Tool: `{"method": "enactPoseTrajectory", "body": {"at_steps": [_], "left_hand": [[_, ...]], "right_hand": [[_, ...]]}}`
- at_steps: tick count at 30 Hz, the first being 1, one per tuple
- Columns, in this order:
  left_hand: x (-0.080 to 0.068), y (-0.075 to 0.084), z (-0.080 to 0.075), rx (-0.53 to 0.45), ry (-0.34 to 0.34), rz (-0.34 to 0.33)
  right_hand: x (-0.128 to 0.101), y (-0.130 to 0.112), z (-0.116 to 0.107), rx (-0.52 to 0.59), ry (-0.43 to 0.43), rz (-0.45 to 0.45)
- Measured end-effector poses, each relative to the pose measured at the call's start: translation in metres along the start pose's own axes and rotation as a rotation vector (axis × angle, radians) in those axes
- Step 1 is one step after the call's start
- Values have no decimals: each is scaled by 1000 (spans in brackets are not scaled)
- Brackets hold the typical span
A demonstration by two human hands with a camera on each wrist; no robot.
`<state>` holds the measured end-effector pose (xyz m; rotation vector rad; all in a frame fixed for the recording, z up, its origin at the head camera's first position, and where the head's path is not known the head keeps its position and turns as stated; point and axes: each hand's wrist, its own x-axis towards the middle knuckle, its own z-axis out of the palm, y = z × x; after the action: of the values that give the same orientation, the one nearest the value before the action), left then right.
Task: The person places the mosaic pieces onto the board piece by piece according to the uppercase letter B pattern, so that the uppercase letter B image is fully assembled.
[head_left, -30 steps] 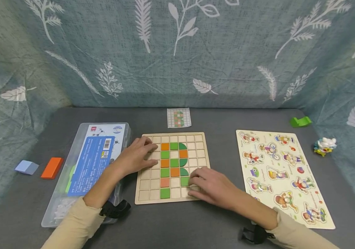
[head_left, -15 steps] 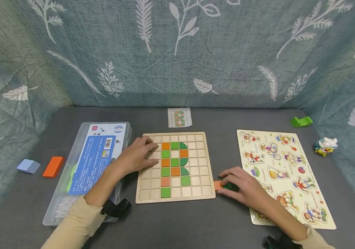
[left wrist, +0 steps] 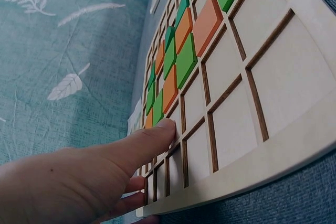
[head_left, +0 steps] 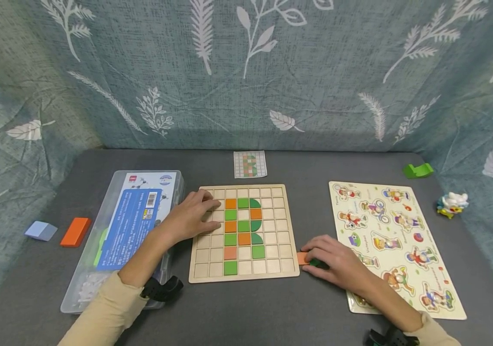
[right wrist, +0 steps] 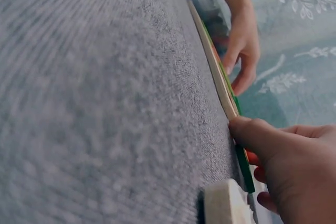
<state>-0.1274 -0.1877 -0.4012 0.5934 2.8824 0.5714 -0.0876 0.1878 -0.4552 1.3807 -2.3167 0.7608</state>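
Fingers (head_left: 315,242) of right hand (head_left: 337,264) curled over small flat orange tile (head_left: 301,258) and dark green tile (head_left: 315,262), both on grey desk (head_left: 246,307) just beside right edge of square wooden grid board (head_left: 243,233). Grip reads as a pinch on the green tile; orange tile pokes out at the fingertips. Left hand (head_left: 189,216) lies flat on board's left columns, fingers (left wrist: 152,140) straight, released, holding nothing. Board carries orange and green squares and green half-rounds in centre columns. Clear plastic box with blue label (head_left: 127,226) left of board; picture peg puzzle board (head_left: 393,240) right of hand, touching forearm.
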Motion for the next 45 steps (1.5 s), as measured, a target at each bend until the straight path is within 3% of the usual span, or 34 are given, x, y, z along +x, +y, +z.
{"method": "enactPoseTrajectory", "body": {"at_steps": [12, 20, 24, 30, 41, 45], "left_hand": [[0, 1, 1, 1, 4, 1], [0, 0, 1, -2, 2, 4], [0, 0, 1, -2, 1, 5], [1, 1, 0, -4, 1, 5], [1, 1, 0, 2, -3, -10], [1, 0, 0, 4, -3, -12]], "right_hand": [[0, 0, 0, -45, -22, -16], [7, -5, 0, -66, 130, -6], [17, -12, 4, -32, 142, -59], [39, -26, 22, -35, 108, -178], [78, -46, 51, -91, -26, -240], [85, -50, 55, -118, -76, -221]]}}
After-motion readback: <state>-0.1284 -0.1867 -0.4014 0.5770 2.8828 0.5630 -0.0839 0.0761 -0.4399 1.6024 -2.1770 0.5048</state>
